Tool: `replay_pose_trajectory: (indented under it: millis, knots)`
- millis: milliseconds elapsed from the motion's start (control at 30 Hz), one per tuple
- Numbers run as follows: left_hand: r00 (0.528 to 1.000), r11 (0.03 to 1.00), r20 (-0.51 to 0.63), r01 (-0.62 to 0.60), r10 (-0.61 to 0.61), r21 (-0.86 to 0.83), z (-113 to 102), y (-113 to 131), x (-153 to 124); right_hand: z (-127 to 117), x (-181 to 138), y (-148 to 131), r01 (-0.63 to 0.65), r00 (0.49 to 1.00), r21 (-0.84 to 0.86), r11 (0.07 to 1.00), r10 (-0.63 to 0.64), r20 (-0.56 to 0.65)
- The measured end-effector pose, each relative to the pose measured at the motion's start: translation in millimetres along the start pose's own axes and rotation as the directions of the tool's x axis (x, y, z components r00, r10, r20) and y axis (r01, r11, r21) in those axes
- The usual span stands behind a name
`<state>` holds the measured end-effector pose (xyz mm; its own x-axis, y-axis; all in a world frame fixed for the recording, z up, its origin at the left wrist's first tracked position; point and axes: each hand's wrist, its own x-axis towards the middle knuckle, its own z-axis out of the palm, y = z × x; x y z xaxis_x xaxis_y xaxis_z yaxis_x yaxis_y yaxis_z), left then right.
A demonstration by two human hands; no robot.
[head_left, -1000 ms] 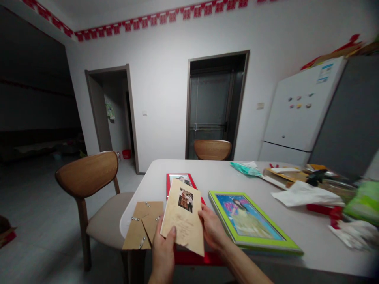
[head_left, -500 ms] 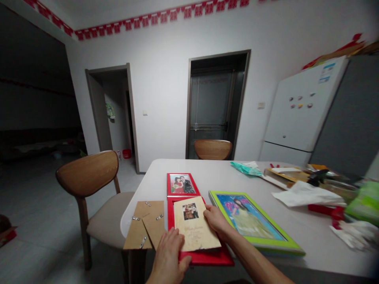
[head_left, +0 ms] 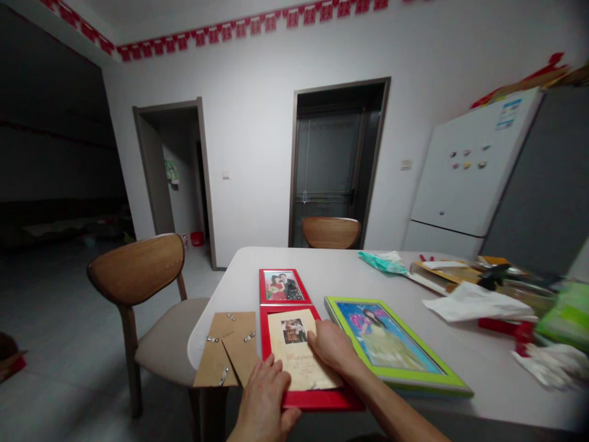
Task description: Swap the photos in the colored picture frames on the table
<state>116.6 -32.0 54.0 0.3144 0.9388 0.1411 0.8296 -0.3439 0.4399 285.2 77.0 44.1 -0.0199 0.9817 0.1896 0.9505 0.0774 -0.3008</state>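
Observation:
A beige card with a small photo [head_left: 299, 359] lies inside a large red picture frame [head_left: 317, 399] at the table's near edge. My left hand [head_left: 263, 399] rests flat on the card's lower left, fingers stretched. My right hand [head_left: 332, 347] presses on the card's right side with fingers laid flat. A smaller red frame with a couple's photo [head_left: 281, 286] touches the big frame's far end. A brown backing board with metal clips [head_left: 225, 348] lies left of the frame.
A green-framed picture [head_left: 391, 344] lies right of my hands on the white table [head_left: 331, 264]. Papers, a teal cloth [head_left: 381, 262] and clutter fill the right side. A wooden chair [head_left: 138, 288] stands at the left, another [head_left: 330, 232] at the far end; a white fridge [head_left: 469, 172] stands behind.
The card was held up tilted in both hands; it has since been laid down into the large red frame, and both hands now lie flat on it.

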Motion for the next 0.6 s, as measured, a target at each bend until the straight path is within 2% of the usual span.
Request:
replay_pose_trajectory:
  millis: [167, 300, 367, 467, 533, 600]
  knots:
    - [0.999, 0.999, -0.031, -0.034, 0.034, 0.003, 6.1, -4.9, -2.3, -0.7, -4.4, -4.2, 0.048, 0.998, -0.043, 0.998, -0.049, -0.028]
    - [0.985, 0.997, -0.156, -0.074, 0.077, 0.025, -3.3, -32.3, -17.2, -5.2, -16.0, -23.6, 0.214, 0.977, 0.126, 0.969, -0.212, -0.03]
    - [0.977, 0.997, -0.214, 0.027, -0.011, 0.069, -11.2, -55.0, -25.5, -6.1, -25.4, -42.4, 0.331, 0.943, 0.208, 0.92, -0.333, -0.025]
    - [0.943, 0.949, -0.241, 0.271, -0.229, 0.16, -17.5, -90.2, -31.9, -2.1, -40.3, -75.9, 0.464, 0.88, 0.233, 0.854, -0.475, -0.012]
    - [0.925, 0.927, -0.263, 0.326, -0.273, 0.185, -16.2, -108.0, -31.7, 4.2, -48.0, -96.0, 0.519, 0.846, 0.191, 0.833, -0.533, 0.026]
    - [0.918, 0.931, -0.3, 0.321, -0.261, 0.174, -12.7, -119.0, -30.1, 11.5, -52.3, -110.6, 0.543, 0.829, 0.148, 0.826, -0.556, 0.064]
